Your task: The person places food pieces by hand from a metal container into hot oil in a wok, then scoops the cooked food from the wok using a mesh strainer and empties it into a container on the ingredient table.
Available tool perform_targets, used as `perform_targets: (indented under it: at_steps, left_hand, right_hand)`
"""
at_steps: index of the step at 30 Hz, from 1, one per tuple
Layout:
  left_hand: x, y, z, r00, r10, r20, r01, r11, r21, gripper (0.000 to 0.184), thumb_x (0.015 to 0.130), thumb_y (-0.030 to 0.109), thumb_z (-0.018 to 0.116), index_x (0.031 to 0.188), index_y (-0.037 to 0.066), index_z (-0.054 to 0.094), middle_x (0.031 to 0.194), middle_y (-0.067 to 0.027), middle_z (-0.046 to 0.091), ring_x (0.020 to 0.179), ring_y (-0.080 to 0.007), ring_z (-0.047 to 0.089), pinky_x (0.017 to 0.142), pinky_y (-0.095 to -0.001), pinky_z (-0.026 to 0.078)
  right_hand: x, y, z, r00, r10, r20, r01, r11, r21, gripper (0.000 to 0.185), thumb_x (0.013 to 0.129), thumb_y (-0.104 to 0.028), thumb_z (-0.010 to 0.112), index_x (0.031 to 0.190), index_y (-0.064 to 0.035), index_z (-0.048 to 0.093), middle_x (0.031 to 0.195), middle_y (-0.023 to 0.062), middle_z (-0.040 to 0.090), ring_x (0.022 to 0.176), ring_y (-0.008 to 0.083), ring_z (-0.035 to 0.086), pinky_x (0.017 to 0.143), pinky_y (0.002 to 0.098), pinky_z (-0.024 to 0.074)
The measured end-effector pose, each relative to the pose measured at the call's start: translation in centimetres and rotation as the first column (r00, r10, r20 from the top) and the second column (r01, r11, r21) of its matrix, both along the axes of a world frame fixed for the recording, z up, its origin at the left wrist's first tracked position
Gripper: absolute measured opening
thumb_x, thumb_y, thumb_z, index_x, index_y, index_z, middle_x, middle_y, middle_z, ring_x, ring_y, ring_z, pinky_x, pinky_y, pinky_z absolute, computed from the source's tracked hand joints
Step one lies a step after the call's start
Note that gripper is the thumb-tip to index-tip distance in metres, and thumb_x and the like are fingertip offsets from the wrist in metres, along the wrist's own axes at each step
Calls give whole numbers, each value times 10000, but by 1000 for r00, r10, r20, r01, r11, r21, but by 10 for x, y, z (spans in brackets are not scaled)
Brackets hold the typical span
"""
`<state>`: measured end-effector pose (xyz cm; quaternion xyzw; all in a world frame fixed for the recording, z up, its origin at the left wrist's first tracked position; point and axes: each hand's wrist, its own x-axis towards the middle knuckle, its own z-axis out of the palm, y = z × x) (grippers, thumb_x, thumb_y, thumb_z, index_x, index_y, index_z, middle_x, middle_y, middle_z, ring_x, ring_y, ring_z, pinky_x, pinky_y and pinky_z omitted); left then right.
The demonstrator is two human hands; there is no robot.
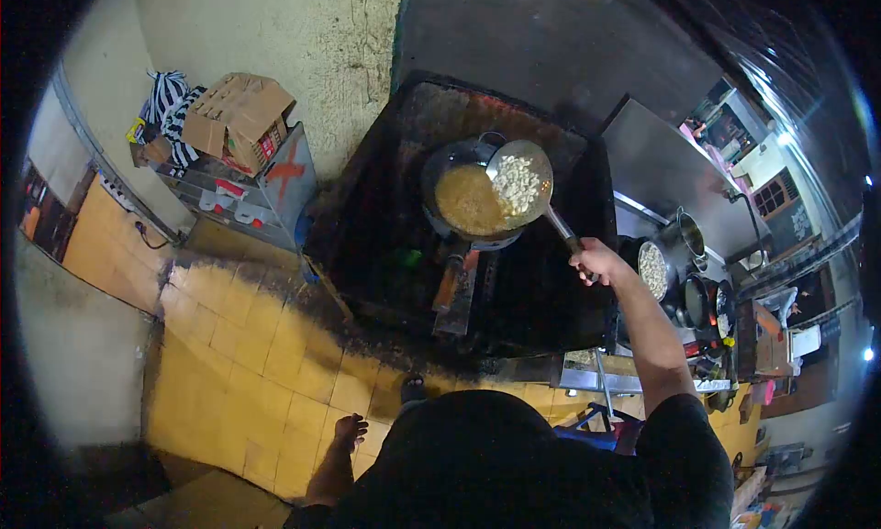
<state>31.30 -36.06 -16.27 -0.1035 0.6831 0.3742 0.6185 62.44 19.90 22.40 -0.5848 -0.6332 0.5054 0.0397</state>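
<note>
My right hand (596,261) is closed around the handle of a large round metal skimmer (538,155). Small whitish pieces (517,184) lie in its bowl, which is held over the right side of a wok (439,167). Brownish, bubbling oil (471,199) fills the wok, and the skimmer hides part of its right rim. Low beside my body hangs my left hand (350,430), above the yellow floor, with fingers loosely bent and a little apart. It touches nothing that I can see.
The wok sits on a blackened stove (367,245), with a wooden-handled tool (448,283) at its front. To the right stand a pan of whitish pieces (652,270) and several pots. A cardboard box (240,116) rests on a metal cabinet (292,185) at the left.
</note>
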Motion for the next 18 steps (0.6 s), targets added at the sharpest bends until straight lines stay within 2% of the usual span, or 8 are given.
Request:
perform_targets:
  at_steps: [3,5,7,10,13,14,17,18]
  left_hand:
    - [0,-4,-7,999,39,24,-40,999,21,336,988,364,478,1145,97,608,937,-73,711,662,-152,609,537,-315,471]
    - [3,-3,-7,1000,24,4,-24,1000,1,341,991,370,478,1145,94,606,934,-74,710,656,-152,607,530,-309,468]
    - [1,-2,-11,1000,8,-17,-8,1000,-17,347,993,376,477,1146,91,604,931,-75,710,650,-152,605,523,-302,464]
    - [0,-5,-14,1000,15,12,-15,1000,-19,347,993,372,474,1155,91,598,946,-78,709,650,-155,604,511,-294,455]
    - [-8,-12,-24,992,6,128,-20,993,112,323,987,354,477,1153,103,595,981,-72,706,753,-183,629,627,-373,469]
    - [-9,-12,-36,989,27,145,-42,994,96,310,975,358,490,1137,118,601,988,-63,707,806,-193,639,687,-403,464]
    - [-16,-2,-25,988,23,150,-32,998,57,296,969,357,493,1124,133,607,1001,-57,708,818,-196,645,685,-403,465]
    - [-13,4,-25,997,-28,73,27,999,25,292,971,362,488,1118,141,611,1003,-53,709,829,-193,648,692,-403,464]
  right_hand:
    - [-9,0,-11,1000,-19,13,20,994,-110,142,811,-59,616,879,-71,492,683,47,507,506,145,511,393,317,421]
    - [-11,-1,-22,985,-125,-115,79,936,-342,123,826,-64,608,857,-86,491,684,42,510,508,140,510,392,310,405]
    - [-17,-12,-30,971,-173,-165,95,913,-398,123,834,-69,610,843,-121,499,670,25,499,480,123,484,395,279,376]
    - [-23,-21,-46,946,-221,-238,72,857,-511,141,844,-76,608,835,-112,471,662,30,506,471,138,487,380,294,366]
    - [-33,-32,-55,876,-338,-345,38,760,-649,148,850,-99,621,794,-112,484,655,30,528,463,127,481,389,282,367]
    - [-34,-33,-62,864,-345,-367,8,737,-675,149,854,-129,630,784,-103,501,654,32,545,468,121,480,399,270,364]
    - [-47,-49,-70,809,-393,-438,-31,715,-698,82,866,-126,616,846,-90,545,665,23,559,512,113,495,426,255,372]
    - [-50,-51,-78,787,-425,-447,-36,692,-721,67,870,-119,608,876,-81,552,678,19,561,516,114,497,439,252,381]
